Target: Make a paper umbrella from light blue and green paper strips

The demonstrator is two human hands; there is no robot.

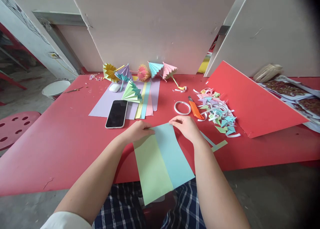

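A light blue paper sheet (pixel 172 152) lies over a light green paper sheet (pixel 150 165); both hang over the near edge of the red table (pixel 62 145). My left hand (pixel 138 130) pinches the far left corner of the sheets, where blue meets green. My right hand (pixel 185 126) pinches the far right corner of the blue sheet. Both hands have their fingers closed on the paper.
A black phone (pixel 116 114) lies left of my hands, on lilac paper (pixel 105 104) with coloured strips. Folded paper umbrellas (pixel 140 72) stand at the back. A tape ring (pixel 182 107), an orange cutter (pixel 195 109), paper scraps (pixel 217 114) and a tilted red board (pixel 250 102) sit to the right.
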